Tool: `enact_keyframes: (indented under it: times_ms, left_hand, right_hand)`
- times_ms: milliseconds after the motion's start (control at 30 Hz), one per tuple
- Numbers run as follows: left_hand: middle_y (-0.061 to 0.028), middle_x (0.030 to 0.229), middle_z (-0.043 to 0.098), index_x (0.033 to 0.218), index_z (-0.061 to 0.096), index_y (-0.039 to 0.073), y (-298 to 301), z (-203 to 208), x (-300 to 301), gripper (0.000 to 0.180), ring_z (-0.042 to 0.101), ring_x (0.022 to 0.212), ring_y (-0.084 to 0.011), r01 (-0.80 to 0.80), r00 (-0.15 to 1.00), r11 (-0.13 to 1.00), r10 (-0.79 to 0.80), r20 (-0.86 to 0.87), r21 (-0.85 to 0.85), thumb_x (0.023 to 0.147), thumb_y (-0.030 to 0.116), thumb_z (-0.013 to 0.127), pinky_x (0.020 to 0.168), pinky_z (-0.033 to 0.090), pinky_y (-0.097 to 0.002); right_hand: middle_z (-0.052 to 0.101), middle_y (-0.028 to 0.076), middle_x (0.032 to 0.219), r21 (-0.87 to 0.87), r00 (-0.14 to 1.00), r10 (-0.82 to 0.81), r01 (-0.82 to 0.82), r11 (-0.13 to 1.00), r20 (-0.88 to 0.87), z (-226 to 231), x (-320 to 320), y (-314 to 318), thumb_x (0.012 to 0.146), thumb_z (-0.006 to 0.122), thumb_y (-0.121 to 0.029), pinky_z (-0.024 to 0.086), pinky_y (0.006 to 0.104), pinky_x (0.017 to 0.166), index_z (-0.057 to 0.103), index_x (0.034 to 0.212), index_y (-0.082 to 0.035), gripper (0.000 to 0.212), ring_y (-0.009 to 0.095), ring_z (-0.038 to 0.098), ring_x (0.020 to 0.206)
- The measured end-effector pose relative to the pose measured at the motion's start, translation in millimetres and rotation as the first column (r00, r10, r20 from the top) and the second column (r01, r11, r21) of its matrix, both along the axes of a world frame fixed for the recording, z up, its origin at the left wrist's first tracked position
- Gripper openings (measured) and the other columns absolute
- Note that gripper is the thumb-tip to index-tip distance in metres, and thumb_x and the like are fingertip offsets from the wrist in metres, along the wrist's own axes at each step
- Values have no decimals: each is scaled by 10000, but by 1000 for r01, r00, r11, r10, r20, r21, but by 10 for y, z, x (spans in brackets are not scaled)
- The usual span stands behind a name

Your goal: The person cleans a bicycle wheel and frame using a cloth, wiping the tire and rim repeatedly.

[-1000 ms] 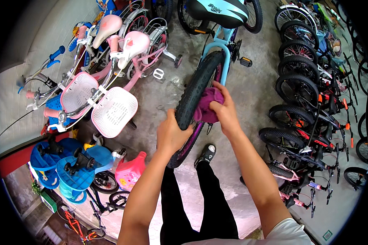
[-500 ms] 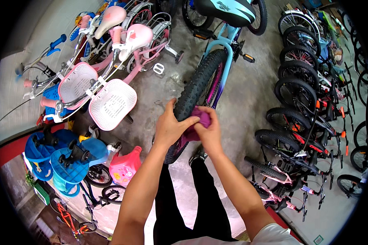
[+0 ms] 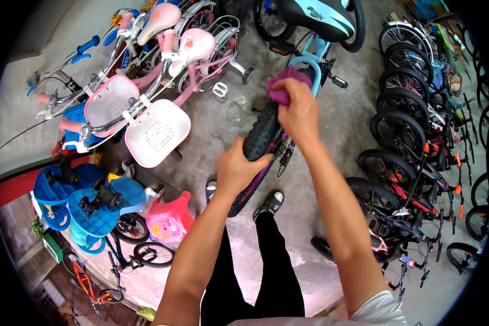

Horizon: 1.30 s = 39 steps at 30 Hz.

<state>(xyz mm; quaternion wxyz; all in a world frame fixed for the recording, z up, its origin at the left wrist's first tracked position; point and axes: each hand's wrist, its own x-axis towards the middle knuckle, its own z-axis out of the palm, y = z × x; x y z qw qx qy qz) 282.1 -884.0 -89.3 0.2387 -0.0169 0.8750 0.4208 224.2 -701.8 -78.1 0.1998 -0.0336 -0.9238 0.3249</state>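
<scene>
A bicycle wheel with a fat black knobbly tire (image 3: 263, 135) stands upright in front of me, its magenta rim partly showing. My left hand (image 3: 238, 167) grips the near part of this tire, the thumb across the tread and the fingers on its left side. Farther up, my right hand (image 3: 298, 108) presses a bunched purple cloth (image 3: 280, 91) against the tread, just below the light-blue bicycle frame (image 3: 311, 58). The black and turquoise saddle (image 3: 323, 22) of the same bicycle is beyond. The cloth hides part of the tire's top.
Pink children's bicycles with white baskets (image 3: 158, 133) crowd the left. Nearer on that side are blue plastic ride-on toys (image 3: 95, 209) and a pink plastic piece (image 3: 170, 218). A row of bicycles with black wheels (image 3: 399, 130) lines the right. My shoes (image 3: 270, 204) stand by the wheel.
My right hand has carried the purple cloth up and away along the tire, toward the frame. My left hand has shifted slightly nearer, still on the tire. The view has moved a little.
</scene>
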Motion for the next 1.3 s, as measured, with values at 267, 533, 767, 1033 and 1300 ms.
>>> enact_keyframes:
  times_ms: [267,533,767,1033,1300]
  left_hand:
    - [-264,877,712,1041,612,31,-112,-356,174,554,687,879,-474,70,990,996,-63,-130,56,727,430,833,740,539,-524]
    - [-248,894,722,1107,589,29,-62,-59,33,658,704,881,-451,20,1000,999,-20,3,32,728,511,827,765,537,-529]
    - [-226,859,716,1043,620,-17,-14,-34,34,669,721,812,-386,7,1000,999,-7,-11,32,708,502,876,726,538,-453]
    - [-232,851,709,1039,616,-21,-34,-73,28,646,712,812,-407,12,998,999,-9,-58,39,715,476,873,717,535,-464]
    - [-231,919,732,1125,647,13,-94,-124,70,564,714,902,-426,24,997,993,-15,-74,112,748,388,834,750,552,-482]
  right_hand:
    - [689,80,868,-21,972,205,-204,979,118,245,752,-571,644,631,67,484,397,790,644,853,-81,257,298,663,895]
    - [618,142,1268,-975,979,67,183,125,192,332,1072,-43,761,608,-37,513,354,942,583,1222,-30,462,248,637,1090]
    - [665,130,1215,150,978,-126,102,983,163,170,94,320,921,708,-242,494,461,973,690,1230,-108,337,407,602,1108]
    - [640,117,1186,138,998,-59,54,989,31,25,173,-51,866,742,-138,474,432,969,708,1197,-90,336,367,550,1080]
    - [662,103,1131,-125,992,121,-115,986,45,89,854,-476,747,764,4,477,403,935,730,1108,-78,372,315,597,1060]
